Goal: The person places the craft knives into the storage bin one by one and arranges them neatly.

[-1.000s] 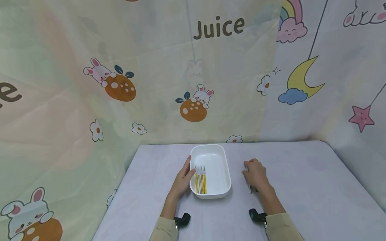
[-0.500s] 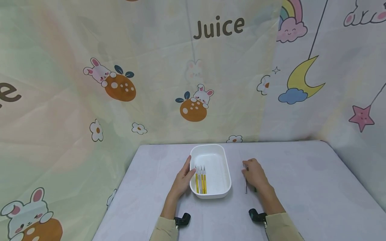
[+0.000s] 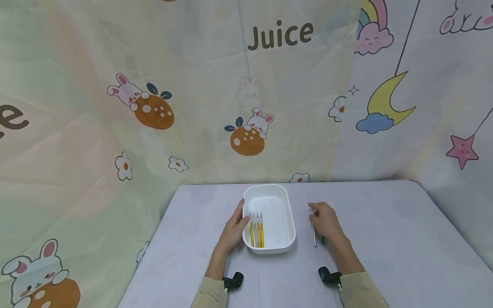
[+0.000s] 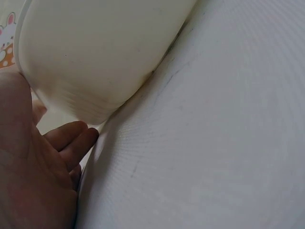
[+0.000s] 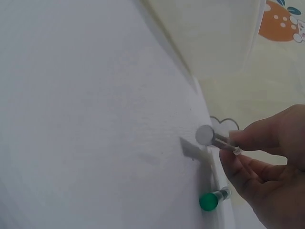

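In the head view, a white rectangular tray [image 3: 279, 222] holds several slim pen-like tools [image 3: 256, 231] with yellow or silver shafts and clear tips, side by side along its left. My left hand [image 3: 232, 229] grips the tray's left side, thumb over the rim and fingers along the outer wall [image 4: 105, 57]. To the tray's right, my right hand [image 3: 326, 220] pinches a slim silver pen-like tool [image 5: 206, 135] between thumb and fingers, its flat end toward the wrist camera. Close below it on the table lies a similar tool with a green end [image 5: 208, 202], mostly hidden by the hand in the head view.
Everything stands on a table with a pale cloth [image 3: 389, 231]. Behind it hangs a printed curtain [image 3: 208, 141] with rabbits and oranges. A small black camera sits on each wrist, the left one [image 3: 233, 281] in front of the tray.
The silver tool's near end has swung left, away from the green-ended one, which now shows apart from it. My right hand has shifted slightly left. My left hand and the tray stay put.
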`<state>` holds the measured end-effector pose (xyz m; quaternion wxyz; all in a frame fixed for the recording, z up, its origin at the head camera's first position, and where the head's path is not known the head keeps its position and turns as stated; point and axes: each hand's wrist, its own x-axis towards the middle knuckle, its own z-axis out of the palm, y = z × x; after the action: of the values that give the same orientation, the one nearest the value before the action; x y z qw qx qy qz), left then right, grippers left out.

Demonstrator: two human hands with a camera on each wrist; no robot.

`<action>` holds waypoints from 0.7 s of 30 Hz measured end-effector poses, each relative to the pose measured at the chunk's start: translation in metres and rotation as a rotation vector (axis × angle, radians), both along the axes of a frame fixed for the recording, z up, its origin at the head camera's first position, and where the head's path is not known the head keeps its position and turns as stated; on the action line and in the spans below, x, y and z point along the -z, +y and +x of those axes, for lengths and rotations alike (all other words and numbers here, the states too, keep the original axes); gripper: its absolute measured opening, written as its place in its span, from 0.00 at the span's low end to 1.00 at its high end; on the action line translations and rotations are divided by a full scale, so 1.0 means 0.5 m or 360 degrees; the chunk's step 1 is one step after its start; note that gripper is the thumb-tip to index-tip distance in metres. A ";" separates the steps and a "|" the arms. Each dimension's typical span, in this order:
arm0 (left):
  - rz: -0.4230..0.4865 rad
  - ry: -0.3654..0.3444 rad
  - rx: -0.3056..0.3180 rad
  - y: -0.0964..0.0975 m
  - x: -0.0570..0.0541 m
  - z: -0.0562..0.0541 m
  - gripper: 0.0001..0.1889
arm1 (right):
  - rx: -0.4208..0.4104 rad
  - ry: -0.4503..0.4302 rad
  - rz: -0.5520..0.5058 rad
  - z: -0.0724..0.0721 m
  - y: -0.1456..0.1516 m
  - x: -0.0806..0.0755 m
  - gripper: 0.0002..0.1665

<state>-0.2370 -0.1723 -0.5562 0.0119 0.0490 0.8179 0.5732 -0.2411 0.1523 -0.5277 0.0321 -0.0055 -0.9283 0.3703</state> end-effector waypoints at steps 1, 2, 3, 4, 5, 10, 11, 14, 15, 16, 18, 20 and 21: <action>0.0001 0.0004 0.0002 0.000 0.000 0.000 0.33 | 0.0008 0.0004 -0.0022 0.001 0.000 -0.001 0.27; 0.0003 0.0009 0.0005 0.000 0.000 0.000 0.33 | 0.0016 0.0008 -0.0044 0.001 0.000 -0.002 0.26; 0.0003 0.0014 0.0006 0.000 -0.001 0.001 0.33 | 0.0024 0.0013 -0.0066 0.001 -0.001 -0.003 0.26; 0.0004 0.0018 0.0008 0.000 -0.001 0.001 0.33 | 0.0029 0.0020 -0.0089 0.001 -0.001 -0.003 0.26; 0.0006 0.0021 0.0009 0.000 -0.001 0.001 0.33 | 0.0036 0.0029 -0.0110 0.001 -0.001 -0.004 0.26; 0.0002 0.0016 0.0003 0.000 0.000 0.002 0.33 | 0.0047 0.0041 -0.0181 0.000 -0.004 -0.007 0.26; 0.0002 0.0011 0.0000 0.000 -0.001 0.002 0.33 | 0.0049 0.0037 -0.0198 0.000 -0.004 -0.008 0.26; -0.0007 -0.0002 -0.0005 0.001 -0.001 0.002 0.33 | 0.0038 0.0026 -0.0248 0.001 -0.005 -0.012 0.27; -0.0006 -0.0001 -0.0004 0.001 -0.001 0.002 0.33 | 0.0035 0.0030 -0.0265 0.001 -0.005 -0.014 0.27; -0.0006 -0.0003 -0.0004 0.001 -0.001 0.002 0.33 | 0.0026 0.0035 -0.0283 0.001 -0.006 -0.017 0.27; -0.0008 -0.0006 -0.0006 0.001 -0.001 0.001 0.33 | 0.0017 0.0043 -0.0317 0.003 -0.006 -0.024 0.26; -0.0008 -0.0008 -0.0007 0.000 -0.001 0.001 0.33 | 0.0009 0.0053 -0.0355 0.005 -0.009 -0.031 0.26; -0.0008 -0.0006 -0.0008 0.000 0.000 0.001 0.33 | 0.0008 0.0058 -0.0370 0.007 -0.010 -0.035 0.26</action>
<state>-0.2366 -0.1722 -0.5561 0.0123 0.0459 0.8194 0.5713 -0.2377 0.1473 -0.5101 0.0489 -0.0049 -0.8784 0.4755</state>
